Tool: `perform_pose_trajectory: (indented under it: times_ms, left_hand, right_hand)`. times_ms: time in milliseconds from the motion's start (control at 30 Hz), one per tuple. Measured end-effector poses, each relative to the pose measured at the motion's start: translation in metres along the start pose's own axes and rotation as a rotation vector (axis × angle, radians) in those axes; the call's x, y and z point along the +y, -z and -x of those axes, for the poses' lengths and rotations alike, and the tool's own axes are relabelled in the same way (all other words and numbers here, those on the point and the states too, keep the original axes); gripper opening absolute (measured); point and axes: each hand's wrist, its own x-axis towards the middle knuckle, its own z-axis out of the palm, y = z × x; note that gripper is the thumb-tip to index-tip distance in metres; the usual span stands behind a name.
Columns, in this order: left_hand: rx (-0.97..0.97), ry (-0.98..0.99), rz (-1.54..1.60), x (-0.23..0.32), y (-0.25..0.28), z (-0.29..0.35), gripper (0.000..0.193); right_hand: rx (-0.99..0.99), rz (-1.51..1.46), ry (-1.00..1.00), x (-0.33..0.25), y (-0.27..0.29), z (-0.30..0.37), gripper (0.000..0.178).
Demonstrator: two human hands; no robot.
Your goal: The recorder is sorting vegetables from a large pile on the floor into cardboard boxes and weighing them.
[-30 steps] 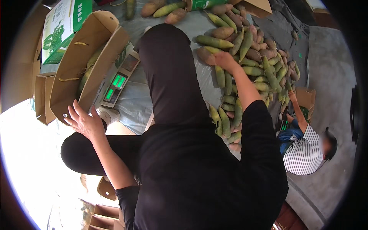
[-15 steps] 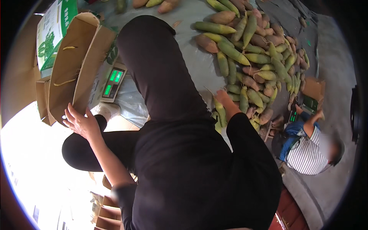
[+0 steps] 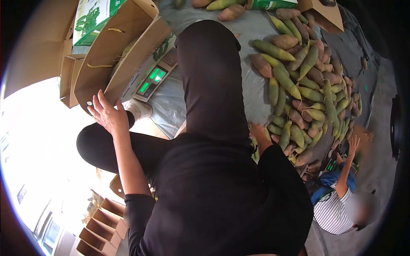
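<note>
My left hand is open, its fingers spread against the near lower corner of an open cardboard box. Yellow cord handles show on the box's inner side. The box stands at a digital scale with lit green figures. On the right, my right hand reaches down beside my raised knee, at the near left edge of a heap of green radishes and brownish-pink roots. Its fingers are mostly hidden, and what they may hold cannot be made out.
Plastic sheeting lies under the heap. Behind the box stands a green-and-white carton; a brown carton sits beyond the heap. Cardboard compartments are at lower left. At right, a person in a striped shirt works beside another scale.
The view has turned, so the box, scale and heap appear farther right. My right hand has drawn lower beside my leg. The other person's arm is raised with fingers spread.
</note>
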Motion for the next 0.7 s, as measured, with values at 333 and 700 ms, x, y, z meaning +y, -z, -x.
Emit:
perform_pose_trajectory:
  times_ms: [333,700]
  left_hand:
    - [0.006,0.006,0.025,0.0,-0.002,-0.001,0.071]
    - [0.002,0.015,0.052,0.001,0.003,-0.003,0.067]
  right_hand:
    - [0.158,-0.132,0.128,-0.019,-0.001,0.039,0.042]
    - [0.15,-0.245,0.249,0.006,-0.018,0.041,0.034]
